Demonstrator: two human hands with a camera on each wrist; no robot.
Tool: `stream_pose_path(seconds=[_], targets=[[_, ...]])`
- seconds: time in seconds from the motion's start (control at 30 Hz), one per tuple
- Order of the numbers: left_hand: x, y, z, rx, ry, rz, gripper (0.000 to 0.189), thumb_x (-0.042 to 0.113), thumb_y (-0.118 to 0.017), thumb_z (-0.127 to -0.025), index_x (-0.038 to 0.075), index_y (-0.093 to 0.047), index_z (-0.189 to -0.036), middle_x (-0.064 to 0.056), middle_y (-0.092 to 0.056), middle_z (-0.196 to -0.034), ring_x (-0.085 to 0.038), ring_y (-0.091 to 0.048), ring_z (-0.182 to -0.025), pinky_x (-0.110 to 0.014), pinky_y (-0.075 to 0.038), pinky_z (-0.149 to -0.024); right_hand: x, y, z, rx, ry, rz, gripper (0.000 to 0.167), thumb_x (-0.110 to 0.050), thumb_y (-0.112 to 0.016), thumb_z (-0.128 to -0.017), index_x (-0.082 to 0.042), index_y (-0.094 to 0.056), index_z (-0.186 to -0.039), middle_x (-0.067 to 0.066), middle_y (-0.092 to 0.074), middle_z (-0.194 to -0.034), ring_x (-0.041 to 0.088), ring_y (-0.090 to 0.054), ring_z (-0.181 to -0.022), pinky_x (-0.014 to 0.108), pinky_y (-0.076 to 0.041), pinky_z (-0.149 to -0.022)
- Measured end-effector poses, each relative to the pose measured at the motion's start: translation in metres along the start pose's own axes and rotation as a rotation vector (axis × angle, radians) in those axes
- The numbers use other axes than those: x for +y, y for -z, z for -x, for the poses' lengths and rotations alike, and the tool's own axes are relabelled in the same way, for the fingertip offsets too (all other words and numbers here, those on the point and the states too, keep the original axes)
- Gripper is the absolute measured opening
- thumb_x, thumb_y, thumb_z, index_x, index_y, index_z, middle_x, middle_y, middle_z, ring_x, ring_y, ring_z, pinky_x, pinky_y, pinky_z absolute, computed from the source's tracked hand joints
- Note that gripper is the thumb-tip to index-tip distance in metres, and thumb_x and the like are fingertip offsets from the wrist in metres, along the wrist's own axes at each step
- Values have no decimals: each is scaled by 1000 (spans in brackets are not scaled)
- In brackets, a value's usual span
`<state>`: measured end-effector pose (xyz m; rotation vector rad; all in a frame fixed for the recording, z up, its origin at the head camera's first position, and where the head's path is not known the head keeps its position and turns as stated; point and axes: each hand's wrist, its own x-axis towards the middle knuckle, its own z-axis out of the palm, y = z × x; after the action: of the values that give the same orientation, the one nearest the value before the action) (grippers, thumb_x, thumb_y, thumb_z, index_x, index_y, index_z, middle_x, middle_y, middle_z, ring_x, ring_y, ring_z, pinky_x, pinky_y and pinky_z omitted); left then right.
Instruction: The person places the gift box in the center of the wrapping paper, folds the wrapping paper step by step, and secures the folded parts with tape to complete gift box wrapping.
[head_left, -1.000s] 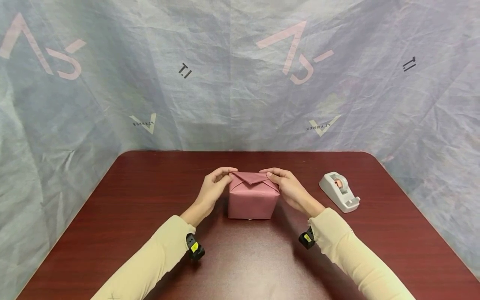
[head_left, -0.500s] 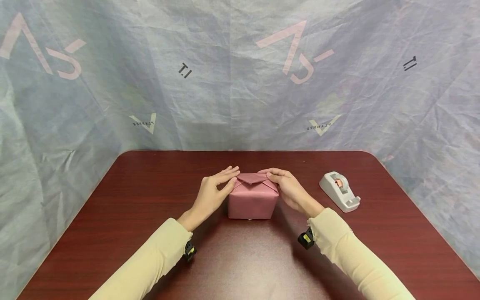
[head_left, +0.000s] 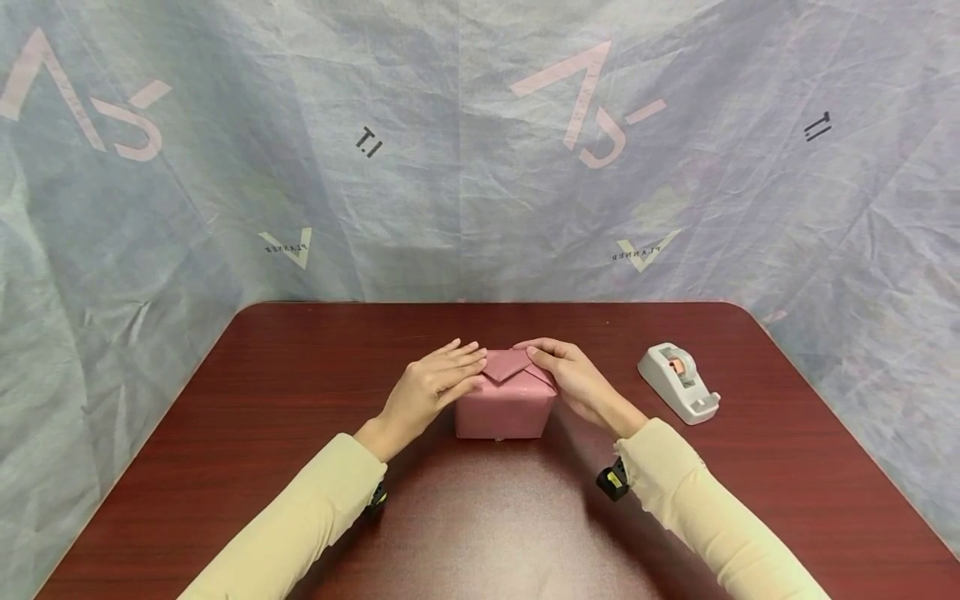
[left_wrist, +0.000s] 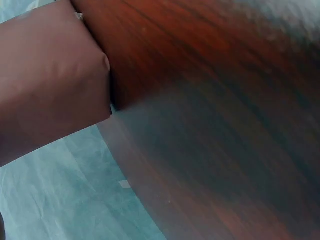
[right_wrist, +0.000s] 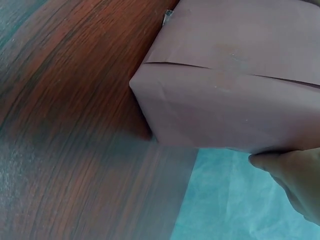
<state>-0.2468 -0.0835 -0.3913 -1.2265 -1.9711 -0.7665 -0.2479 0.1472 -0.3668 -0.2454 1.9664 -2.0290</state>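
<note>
A box wrapped in pink paper [head_left: 501, 415] stands on the table in the head view, a pointed paper flap [head_left: 507, 365] folded down over its top. My left hand [head_left: 422, 393] lies along the left of the top, fingers straight and pressing the paper. At the upper right edge my right hand [head_left: 579, 382] pinches the paper, thumb on top and fingers behind. In the left wrist view one corner of the box [left_wrist: 50, 80] shows. The right wrist view has the box's side [right_wrist: 200, 110] with slits along a fold, and my right fingers [right_wrist: 295, 172] at its edge.
A white tape dispenser [head_left: 678, 385] with a roll in it sits to the right on the dark red wooden table [head_left: 300, 367]. Behind the table and along its sides hangs a grey printed cloth [head_left: 420, 208]. A bit of clear tape [right_wrist: 168, 17] sticks out at the box's base.
My left hand has let go of the paper's left corner, straightened its fingers and moved right onto the top. The flap's point has shifted slightly. My right hand has barely moved.
</note>
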Motion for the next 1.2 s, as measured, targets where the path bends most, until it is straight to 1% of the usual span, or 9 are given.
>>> stream_pose_path(seconds=[0.1, 0.17, 0.23, 0.37, 0.5, 0.6, 0.83, 1.0, 1.2], targets=[[-2, 1, -1, -25, -90, -52, 27, 15, -66, -81, 1, -69, -104, -12, -67, -107, -28, -62, -104, -41, -45, -94, 0, -1, 0, -11, -2, -18, 35, -11, -40, -96, 8, -46, -126, -3, -62, -99, 4, -61, -82, 20, -50, -69], [-4, 3, -2, -55, -117, -70, 27, 19, -62, -84, 1, -69, -104, -12, -67, -109, -27, -62, -104, -40, -46, -93, -1, -2, 1, -4, -11, -35, 35, -11, -39, -97, 8, -45, -126, -3, -63, -97, 4, -61, -81, 20, -51, -68], [-6, 6, -3, -100, -117, -74, 31, 25, -58, -87, 3, -68, -106, -11, -66, -112, -26, -61, -107, -39, -45, -94, -2, -3, 1, 1, -22, -48, 35, -11, -38, -97, 7, -45, -126, -3, -63, -96, 4, -62, -80, 21, -51, -67], [-5, 10, -3, -186, -89, -84, 42, 35, -60, -84, 10, -64, -116, -9, -62, -120, -25, -57, -114, -38, -42, -98, -2, -2, 0, 10, -31, -56, 35, -12, -36, -98, 6, -45, -126, -4, -63, -96, 4, -63, -80, 21, -51, -67], [-3, 9, 1, -229, -87, -103, 45, 31, -66, -81, 14, -60, -122, -9, -57, -126, -28, -52, -119, -40, -38, -102, -2, 0, 0, 6, -39, -54, 36, -12, -35, -98, 7, -44, -127, -3, -63, -97, 5, -62, -80, 21, -51, -67], [-2, 9, 5, -242, -78, -101, 42, 26, -64, -84, 16, -58, -125, -9, -53, -129, -27, -47, -123, -40, -33, -106, -3, 0, 0, 2, -38, -47, 36, -13, -35, -98, 7, -44, -127, -1, -62, -100, 5, -62, -82, 21, -51, -69], [-3, 7, 8, -253, -79, -126, 42, 27, -59, -88, 22, -54, -129, -10, -48, -132, -26, -43, -127, -39, -28, -109, -3, 1, 3, -30, 15, 37, 37, -12, -44, -95, 6, -44, -127, -1, -58, -104, 4, -59, -84, 19, -48, -68], [-1, 5, 9, -245, -82, -132, 40, 26, -58, -89, 26, -53, -129, -10, -48, -131, -28, -42, -127, -36, -23, -112, -2, 2, 4, -63, 17, 33, 36, -6, -39, -95, 5, -41, -130, -1, -60, -104, 5, -60, -82, 20, -49, -67], [0, 3, 10, -233, -83, -137, 37, 24, -59, -89, 23, -57, -125, -5, -50, -133, -29, -40, -129, -40, -25, -111, -3, 1, 3, -16, -2, 19, 36, -8, -34, -96, 6, -44, -128, 3, -58, -111, 4, -59, -88, 20, -49, -72]])
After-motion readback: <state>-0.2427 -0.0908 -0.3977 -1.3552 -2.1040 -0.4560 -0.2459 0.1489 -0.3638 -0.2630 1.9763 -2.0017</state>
